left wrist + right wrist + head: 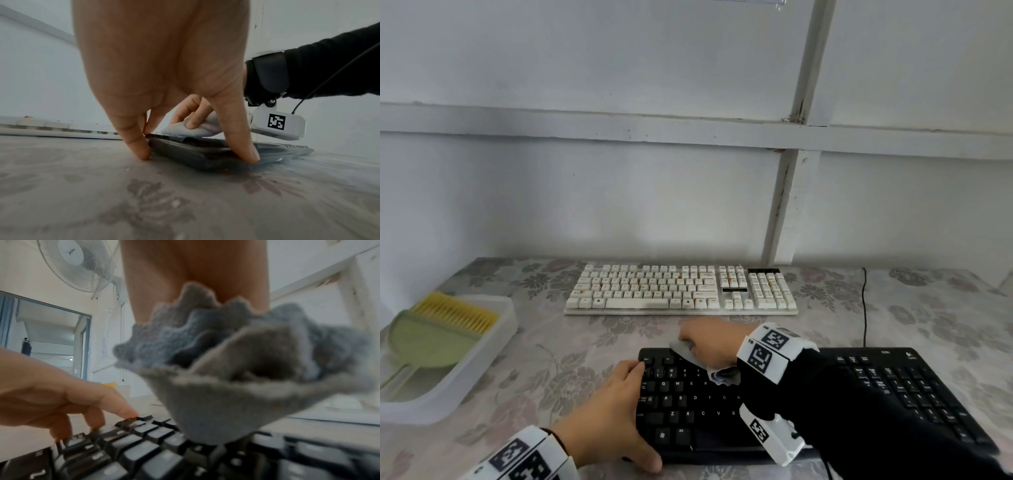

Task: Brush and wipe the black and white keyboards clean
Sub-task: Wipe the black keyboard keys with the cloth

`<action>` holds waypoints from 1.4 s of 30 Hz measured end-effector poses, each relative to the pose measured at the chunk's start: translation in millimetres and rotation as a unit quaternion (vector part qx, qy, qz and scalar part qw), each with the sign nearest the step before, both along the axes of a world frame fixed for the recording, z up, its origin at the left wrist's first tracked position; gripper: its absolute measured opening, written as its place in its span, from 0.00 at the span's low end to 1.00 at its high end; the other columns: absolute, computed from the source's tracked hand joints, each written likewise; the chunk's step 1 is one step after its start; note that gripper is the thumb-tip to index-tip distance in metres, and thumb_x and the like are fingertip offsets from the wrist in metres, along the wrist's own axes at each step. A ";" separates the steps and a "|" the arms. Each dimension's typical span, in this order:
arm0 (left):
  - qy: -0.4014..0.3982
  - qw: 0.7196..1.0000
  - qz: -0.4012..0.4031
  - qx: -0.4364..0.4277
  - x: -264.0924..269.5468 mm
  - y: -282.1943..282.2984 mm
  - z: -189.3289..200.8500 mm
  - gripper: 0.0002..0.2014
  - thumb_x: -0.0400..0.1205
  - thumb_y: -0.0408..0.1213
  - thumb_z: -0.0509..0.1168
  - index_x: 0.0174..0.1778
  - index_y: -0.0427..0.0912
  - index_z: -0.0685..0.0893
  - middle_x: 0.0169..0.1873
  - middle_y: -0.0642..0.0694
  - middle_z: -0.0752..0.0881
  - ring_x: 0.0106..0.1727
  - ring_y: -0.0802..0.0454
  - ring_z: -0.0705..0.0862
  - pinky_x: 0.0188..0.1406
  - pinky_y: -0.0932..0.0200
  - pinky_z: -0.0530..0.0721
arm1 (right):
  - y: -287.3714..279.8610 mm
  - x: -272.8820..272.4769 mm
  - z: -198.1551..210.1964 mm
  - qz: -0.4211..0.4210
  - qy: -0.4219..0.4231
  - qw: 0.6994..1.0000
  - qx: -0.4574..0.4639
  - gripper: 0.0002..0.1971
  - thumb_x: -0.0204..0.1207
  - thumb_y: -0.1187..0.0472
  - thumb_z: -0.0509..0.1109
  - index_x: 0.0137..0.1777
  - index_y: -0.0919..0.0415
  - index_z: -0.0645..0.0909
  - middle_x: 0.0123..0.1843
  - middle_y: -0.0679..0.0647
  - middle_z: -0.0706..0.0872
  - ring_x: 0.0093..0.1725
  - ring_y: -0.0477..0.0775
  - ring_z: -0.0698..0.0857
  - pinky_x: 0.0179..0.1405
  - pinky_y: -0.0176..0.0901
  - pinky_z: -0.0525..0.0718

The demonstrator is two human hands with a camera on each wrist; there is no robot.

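Right under the camera sits the left hand (606, 411), fingers spread and fairly straight, thumb hooked on the front edge and fingertips pressing the keys at the left end of the black keyboard (688, 404). Nothing is clutched there; by the look of it, it's a brace that pins the board so it won't skate over the floral tablecloth (551, 359) while the other hand rubs. The left wrist view backs that up: one fingertip is planted on the cloth at the keyboard's corner and another against its near edge.

Moving rightward from that brace, the right hand (705, 342) is bunched tight around a grey microfibre cloth (688, 353), the wad pressed onto the top-left key rows just beyond the left fingertips, with a loose tail hanging out below the palm. I'd call this the wiping pass on the black board, working the function row.

Beyond the cloth hand, the white keyboard (681, 291) lies against the wall, orange specks on its keys, so its turn looks yet to come. Far left of the bracing hand, a green dustpan (424, 346) and yellow-bristled brush (458, 311) rest in a translucent tray (503, 329), parked out of the way.
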State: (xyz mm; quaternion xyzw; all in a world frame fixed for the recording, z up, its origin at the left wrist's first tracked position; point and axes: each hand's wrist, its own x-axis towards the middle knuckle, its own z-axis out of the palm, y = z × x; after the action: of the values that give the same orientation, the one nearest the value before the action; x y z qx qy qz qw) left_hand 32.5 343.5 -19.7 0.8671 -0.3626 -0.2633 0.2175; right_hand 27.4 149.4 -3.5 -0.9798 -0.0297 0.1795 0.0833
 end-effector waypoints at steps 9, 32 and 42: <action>0.027 1.000 0.006 0.005 2.9 0.2 -4.5 0.68 0.58 0.50 0.81 0.78 0.56 0.31 0.66 0.61 0.55 0.69 0.58 0.63 0.69 0.64 0.69 | -71.8 -57.5 12.1 -0.086 0.018 0.995 0.036 0.20 0.84 0.57 0.54 0.64 0.70 0.79 0.61 0.67 0.83 0.61 0.67 0.82 0.63 0.52 0.79; 0.055 0.998 -0.001 0.013 3.4 5.0 -0.2 0.76 0.37 0.69 0.74 0.80 0.51 0.45 0.69 0.63 0.50 0.72 0.60 0.61 0.70 0.68 0.65 | -216.9 -140.8 15.0 -0.263 -0.029 0.957 -0.119 0.17 0.85 0.54 0.57 0.56 0.63 0.85 0.45 0.55 0.79 0.44 0.53 0.79 0.46 0.40 0.74; 0.076 0.996 0.037 0.008 11.4 6.0 -3.1 0.56 0.62 0.42 0.79 0.80 0.48 0.48 0.67 0.63 0.55 0.69 0.62 0.62 0.65 0.68 0.65 | -223.4 -148.4 2.4 -0.246 0.012 0.959 -0.143 0.16 0.84 0.64 0.57 0.63 0.52 0.82 0.56 0.51 0.79 0.57 0.53 0.81 0.54 0.37 0.74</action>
State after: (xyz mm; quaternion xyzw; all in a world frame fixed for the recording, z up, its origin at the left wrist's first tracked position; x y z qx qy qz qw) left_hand 43.9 349.5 -22.8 0.8589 -0.3108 -0.3236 0.2470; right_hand -121.1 -74.0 -1.1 -0.9563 0.2392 0.1672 -0.0161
